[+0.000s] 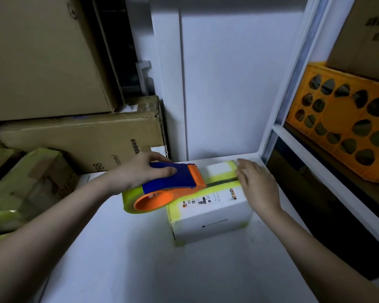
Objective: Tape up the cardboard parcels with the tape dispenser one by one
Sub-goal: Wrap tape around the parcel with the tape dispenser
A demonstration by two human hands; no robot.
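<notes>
A small white parcel (214, 213) with yellow tape along its edges lies on the white table (140, 259), its top seam showing as a dark gap. My left hand (138, 171) grips the blue-and-orange tape dispenser (173, 182), which carries a yellow tape roll, and its orange front end rests on the parcel's left top edge at the seam. My right hand (257, 184) lies flat with straight fingers on the right part of the parcel's top.
Big brown cardboard boxes (74, 136) are stacked at the left against the wall. Taped parcels (26, 182) lie at the far left. A white shelf frame (293, 136) stands at the right, holding an orange crate (341, 121) and another box.
</notes>
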